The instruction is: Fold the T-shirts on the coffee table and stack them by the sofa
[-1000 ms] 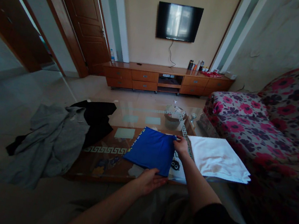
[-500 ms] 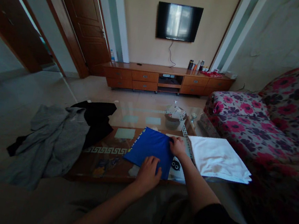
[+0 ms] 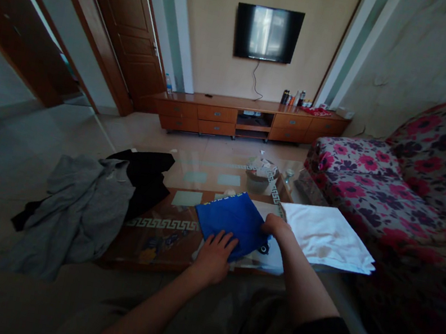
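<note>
A folded blue garment [image 3: 233,220] with a patterned edge lies turned at an angle on the glass coffee table [image 3: 180,242]. My left hand [image 3: 214,254] rests on its near edge, fingers spread. At its right corner, my right hand [image 3: 277,225] is closed on the fabric. Partly under the blue garment and my right forearm is a white cloth with a black cartoon print [image 3: 264,248]. Just right of my right hand sits a neatly folded white garment [image 3: 326,235].
A grey garment [image 3: 79,206] and a black garment [image 3: 150,177] lie loosely heaped at the table's left end. A basket [image 3: 258,181] stands at the table's far side. Beyond are a low wooden cabinet [image 3: 214,114] and, at right, a flowered sofa [image 3: 406,197].
The blue garment has turned, its right corner pulled rightward by my right hand, which has closed on it. My left hand has shifted slightly left and its fingers have spread.
</note>
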### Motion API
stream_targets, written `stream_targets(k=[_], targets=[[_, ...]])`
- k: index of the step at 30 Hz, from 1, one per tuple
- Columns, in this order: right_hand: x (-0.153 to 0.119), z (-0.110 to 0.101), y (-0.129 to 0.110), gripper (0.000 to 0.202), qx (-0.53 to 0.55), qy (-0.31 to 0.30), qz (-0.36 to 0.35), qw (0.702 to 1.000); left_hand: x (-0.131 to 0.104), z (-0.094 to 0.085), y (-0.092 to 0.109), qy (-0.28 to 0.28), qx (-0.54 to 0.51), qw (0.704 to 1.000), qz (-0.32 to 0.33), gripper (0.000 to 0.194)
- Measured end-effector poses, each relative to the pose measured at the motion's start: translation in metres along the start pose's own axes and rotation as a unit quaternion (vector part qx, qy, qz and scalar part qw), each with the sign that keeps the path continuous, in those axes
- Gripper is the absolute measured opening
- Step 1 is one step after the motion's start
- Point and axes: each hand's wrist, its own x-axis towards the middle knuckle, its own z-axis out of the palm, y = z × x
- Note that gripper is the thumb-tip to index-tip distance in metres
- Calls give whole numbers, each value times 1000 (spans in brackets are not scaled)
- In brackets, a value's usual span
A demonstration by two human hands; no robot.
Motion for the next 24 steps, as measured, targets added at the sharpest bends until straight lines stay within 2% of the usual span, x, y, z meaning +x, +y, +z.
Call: stream_targets(k=[4, 6, 8, 10, 13, 14, 16, 20, 22, 24], targets=[[-12, -4, 4, 27, -17, -77, 13, 997, -2, -22, -17, -40, -8, 999, 23, 73], [-20, -6, 3, 29, -30, -61, 18, 997, 1, -30, -20, -41, -24, 998, 31, 59], [-29, -6, -2, 39, -50, 4, 23, 998, 8, -33, -19, -7, -32, 999, 10, 40], [-36, -2, -11, 47, -71, 110, -3, 991, 19, -29, -19, 59, -28, 997, -32, 36], [-38, 18, -26, 53, -86, 231, -150, 957, 35, -13, -23, 152, -8, 986, -75, 46], [-36, 28, -30, 56, -88, 242, -205, 944, 39, -6, -26, 166, -1, 983, -79, 50], [-29, 50, -33, 64, -84, 231, -255, 935, 45, 8, -33, 174, 9, 981, -85, 58], [-18, 86, -30, 76, -82, 200, -239, 947, 46, 24, -48, 150, 15, 985, -78, 65], [-18, 91, -30, 76, -82, 195, -232, 949, 46, 23, -53, 136, 18, 988, -72, 65], [-20, 88, -33, 77, -79, 196, -231, 950, 49, 16, -56, 129, 20, 989, -75, 62]])
